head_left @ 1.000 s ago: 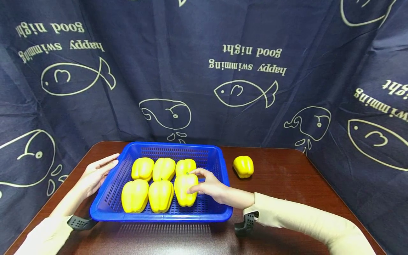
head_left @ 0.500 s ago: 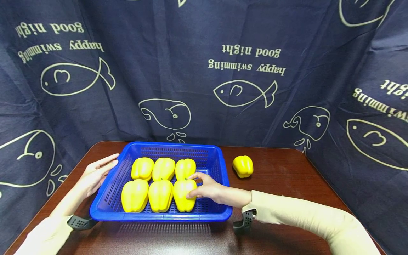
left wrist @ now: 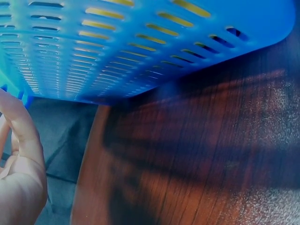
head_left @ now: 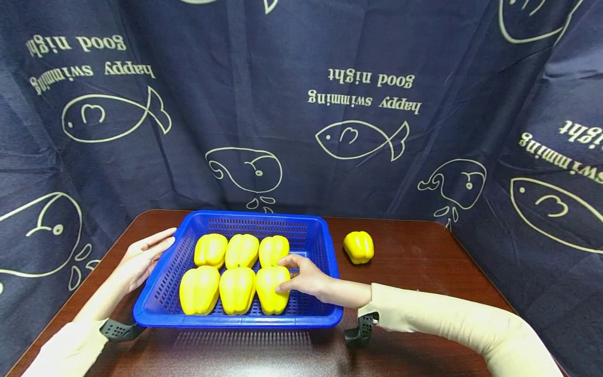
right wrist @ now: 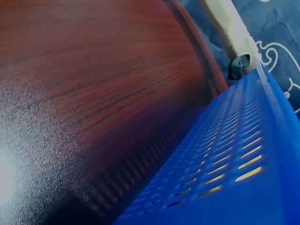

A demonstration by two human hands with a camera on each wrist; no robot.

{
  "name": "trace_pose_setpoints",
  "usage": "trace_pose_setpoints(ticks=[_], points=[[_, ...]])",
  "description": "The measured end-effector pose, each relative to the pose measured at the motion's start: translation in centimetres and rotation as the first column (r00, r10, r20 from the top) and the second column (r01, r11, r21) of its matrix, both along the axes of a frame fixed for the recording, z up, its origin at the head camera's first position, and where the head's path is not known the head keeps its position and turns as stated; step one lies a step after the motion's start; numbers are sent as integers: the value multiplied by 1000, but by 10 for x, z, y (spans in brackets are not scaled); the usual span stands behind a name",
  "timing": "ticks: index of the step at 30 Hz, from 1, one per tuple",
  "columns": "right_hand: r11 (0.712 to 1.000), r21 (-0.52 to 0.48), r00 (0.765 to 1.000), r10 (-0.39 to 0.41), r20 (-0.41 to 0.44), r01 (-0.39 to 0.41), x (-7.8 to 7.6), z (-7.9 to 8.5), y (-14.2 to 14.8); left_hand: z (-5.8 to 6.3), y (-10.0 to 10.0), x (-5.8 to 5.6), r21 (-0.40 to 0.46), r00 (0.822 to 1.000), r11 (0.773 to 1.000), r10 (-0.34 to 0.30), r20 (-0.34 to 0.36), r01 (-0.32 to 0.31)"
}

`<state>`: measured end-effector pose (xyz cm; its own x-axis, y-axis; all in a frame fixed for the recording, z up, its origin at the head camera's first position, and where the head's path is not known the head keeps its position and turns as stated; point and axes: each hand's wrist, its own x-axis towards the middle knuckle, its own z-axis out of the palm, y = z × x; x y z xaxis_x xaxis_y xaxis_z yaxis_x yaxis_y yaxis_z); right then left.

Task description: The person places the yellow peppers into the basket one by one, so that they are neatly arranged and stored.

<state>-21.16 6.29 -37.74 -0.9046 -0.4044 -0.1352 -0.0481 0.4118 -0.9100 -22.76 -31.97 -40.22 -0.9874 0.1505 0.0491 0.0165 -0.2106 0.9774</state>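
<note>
In the head view my right hand (head_left: 306,276) reaches into the blue basket (head_left: 264,320) and holds the front right yellow bell pepper (head_left: 270,298) between thumb and fingers. This pepper sits in line with the middle front bell pepper (head_left: 237,293) and the left front bell pepper (head_left: 199,293). Behind them lies a row of three: a left one (head_left: 210,250), a middle one (head_left: 242,250) and a right one (head_left: 274,248). Against the basket's left rim rest the extended fingertips of my left hand (head_left: 141,259). The left wrist view shows part of that hand (left wrist: 23,159) beside the slotted basket wall (left wrist: 117,47).
Another yellow bell pepper (head_left: 359,247) lies right of the basket on the dark wooden table (head_left: 414,262). A navy curtain (head_left: 292,104) with fish drawings hangs close behind and around the table. Yellow shows through slots in the basket wall (right wrist: 225,150) in the right wrist view.
My right hand has lowered the held bell pepper slightly toward the front and left, level with the front row. Over the last half second it has stayed there. The left hand has not moved.
</note>
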Motion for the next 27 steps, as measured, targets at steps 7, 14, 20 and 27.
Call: trace_pose_setpoints(ticks=[7,14,20,27], points=[[1000,22,998,16,-66,-15,0,5,3,2,0,1,-39,999,999,31,35,-29],[999,-33,991,28,-128,-32,-5,14,12,2,0,1,-23,1000,1000,15,20,-14],[997,-29,982,62,-176,-69,-8,27,22,4,0,1,-63,997,997,46,56,-42],[996,1,968,89,-236,-91,-9,34,36,2,0,1,-60,999,998,39,38,-37]])
